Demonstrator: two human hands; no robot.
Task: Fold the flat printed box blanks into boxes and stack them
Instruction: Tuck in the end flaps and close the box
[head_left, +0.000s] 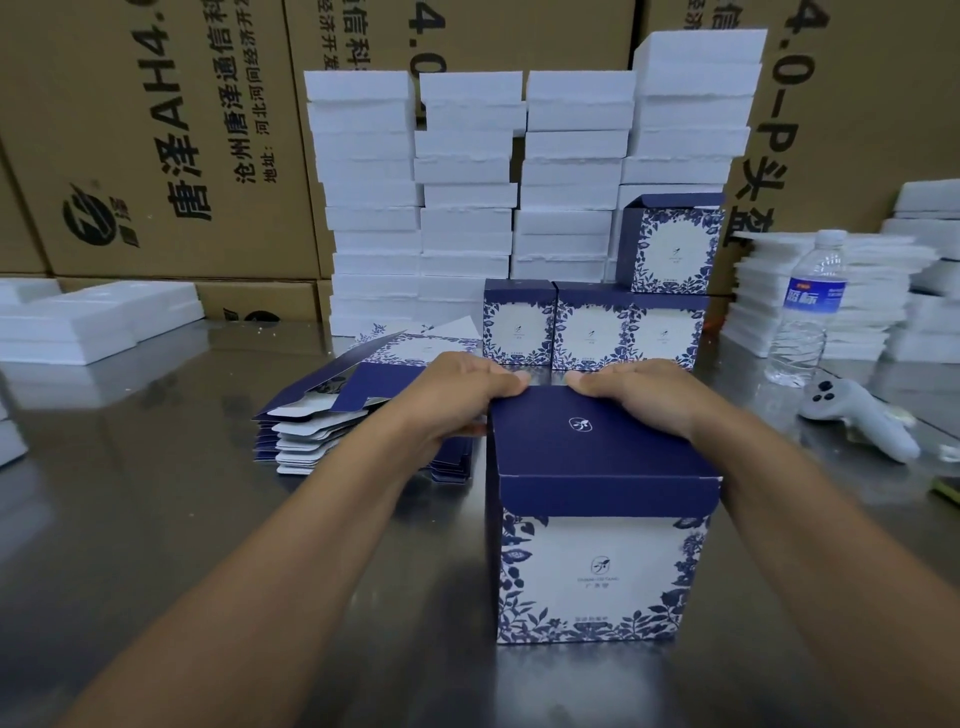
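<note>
Clasping far lid edge of navy-topped, blue-floral white cardboard box (592, 561) with left grip (467, 387) and right grip (636, 395), fingers curled.

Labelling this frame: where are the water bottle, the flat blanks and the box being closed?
Water bottle (814, 297): head view, its label.
Flat blanks (363, 387): head view, top blank's navy flap.
Box (597, 447): head view, navy lid.

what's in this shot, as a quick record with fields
in work: front box, upright on metal table, navy lid folded over
left hand: grips lid's far edge
right hand: grips lid's far edge
blanks: flat pile left of front box
done: three folded boxes in a row, fourth box on top
other: water bottle, grey controller, white foam stacks
</note>
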